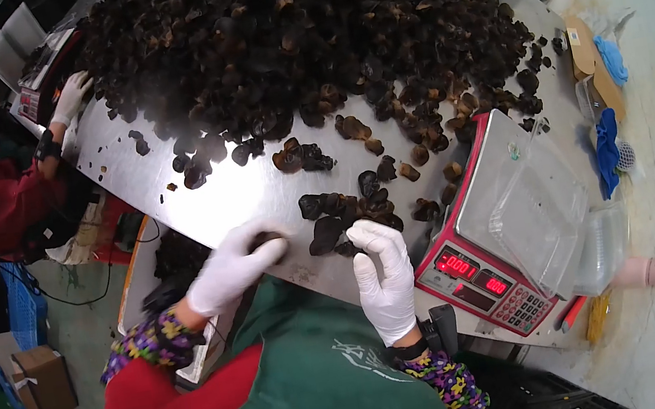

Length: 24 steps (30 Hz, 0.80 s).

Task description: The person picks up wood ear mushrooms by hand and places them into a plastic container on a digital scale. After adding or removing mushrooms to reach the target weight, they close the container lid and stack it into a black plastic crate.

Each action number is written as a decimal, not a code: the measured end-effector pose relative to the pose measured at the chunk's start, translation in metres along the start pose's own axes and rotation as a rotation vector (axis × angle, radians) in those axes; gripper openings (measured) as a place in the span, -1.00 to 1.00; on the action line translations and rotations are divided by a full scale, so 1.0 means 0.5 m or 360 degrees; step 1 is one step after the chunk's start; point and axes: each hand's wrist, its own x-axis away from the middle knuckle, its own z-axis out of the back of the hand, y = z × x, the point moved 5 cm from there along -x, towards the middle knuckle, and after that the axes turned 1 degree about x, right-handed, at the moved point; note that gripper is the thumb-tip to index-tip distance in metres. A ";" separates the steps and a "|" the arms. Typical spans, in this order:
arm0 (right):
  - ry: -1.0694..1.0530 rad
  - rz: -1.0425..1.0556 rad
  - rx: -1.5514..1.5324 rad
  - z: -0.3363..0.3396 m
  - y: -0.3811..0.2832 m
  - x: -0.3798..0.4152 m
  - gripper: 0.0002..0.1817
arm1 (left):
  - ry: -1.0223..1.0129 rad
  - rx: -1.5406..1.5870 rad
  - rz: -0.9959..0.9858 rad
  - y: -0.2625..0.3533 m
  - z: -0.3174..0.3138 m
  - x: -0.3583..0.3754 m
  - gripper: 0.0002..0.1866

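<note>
My left hand point(238, 267), in a white glove, is at the front edge of the metal table. Its thumb and fingers close around a small dark brown piece of wood ear mushroom point(266, 239), mostly hidden and blurred. My right hand point(385, 277), also gloved, is palm inward beside the scale, thumb and fingers apart. Its fingertips come right up to a loose cluster of wood ear mushrooms point(327, 234). Behind them, a large heap of wood ear mushrooms point(298, 27) covers the far part of the table.
At right stands a red digital scale point(479, 283) with a clear plastic tray point(541, 212) on its plate. More clear containers point(604, 249) and a pink cup point(642, 273) sit beyond it. Another person's gloved hand point(72, 95) reaches to the heap's left side. A cardboard box point(44, 386) stands below left.
</note>
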 end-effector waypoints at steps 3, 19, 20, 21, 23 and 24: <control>-0.0070 -0.0053 0.0032 0.006 0.019 0.014 -0.76 | 0.0400 -0.1267 -0.0030 -0.019 0.148 0.072 -0.68; 0.0031 0.0018 0.0083 -0.016 0.082 0.060 -0.82 | 0.0837 -0.1602 -0.1396 0.139 0.032 -0.273 -0.85; 0.0027 0.0001 0.0074 -0.016 0.083 0.060 -0.81 | 0.0804 -0.1800 -0.1299 0.134 0.013 -0.329 -0.81; 0.0024 -0.0019 0.0064 -0.016 0.084 0.061 -0.80 | 0.0740 -0.1911 -0.1219 0.130 -0.003 -0.370 -0.80; 0.0044 -0.0014 0.0084 -0.016 0.086 0.061 -0.79 | 0.0669 -0.2085 -0.1127 0.128 -0.024 -0.412 -0.85; 0.0040 -0.0024 0.0073 -0.016 0.088 0.062 -0.79 | 0.0695 -0.1991 -0.1168 0.133 -0.024 -0.409 -0.87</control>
